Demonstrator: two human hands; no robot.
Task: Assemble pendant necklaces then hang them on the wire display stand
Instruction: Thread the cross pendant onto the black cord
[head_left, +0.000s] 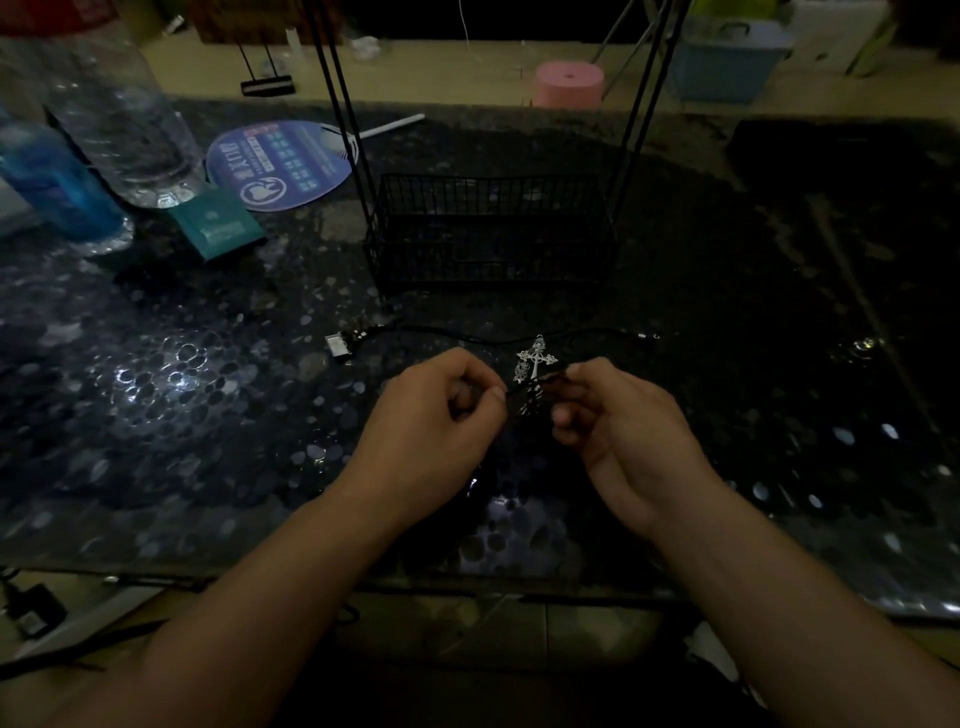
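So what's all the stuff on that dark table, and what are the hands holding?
cross pendant: one, silver, between the two hands
cord: one, black, pinched by both hands
second cord: one, black, lying on the table behind the hands
wire display stand: one, black, basket base at table centre
fan: one, blue, left of the stand
bottles: two, one clear, one blue, far left
small box: one, teal, beside the bottles
stool: one, pink, beyond the table
bin: one, blue, far right
table: one, dark, pebble-patterned
left hand: pinches cord
right hand: pinches cord
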